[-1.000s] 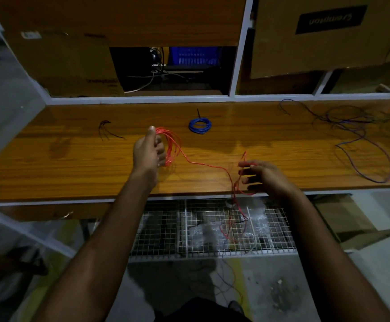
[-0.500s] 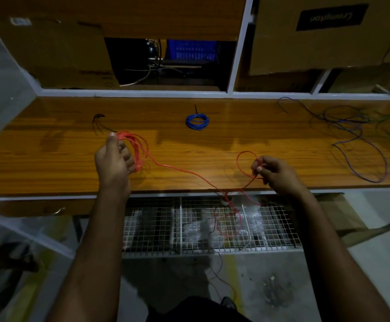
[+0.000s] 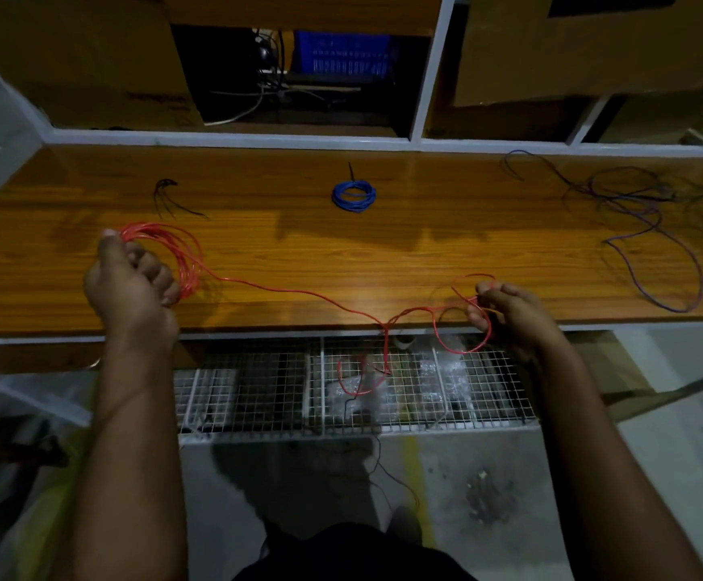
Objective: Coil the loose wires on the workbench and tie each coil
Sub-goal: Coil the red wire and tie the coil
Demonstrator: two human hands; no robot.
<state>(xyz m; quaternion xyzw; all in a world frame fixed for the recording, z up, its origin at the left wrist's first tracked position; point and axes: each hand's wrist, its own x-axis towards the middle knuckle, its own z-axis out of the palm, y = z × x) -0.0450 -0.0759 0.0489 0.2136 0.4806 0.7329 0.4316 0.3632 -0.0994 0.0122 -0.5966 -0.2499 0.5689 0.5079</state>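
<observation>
Left hand (image 3: 131, 287) around red wire coil (image 3: 182, 253)

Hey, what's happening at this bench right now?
A person is coiling a thin red wire over a wooden workbench. The left hand grips the red loops; the right hand pinches the loose run, whose slack hangs off the front edge. A finished blue wire coil lies behind, with tangled dark wires at right.
</observation>
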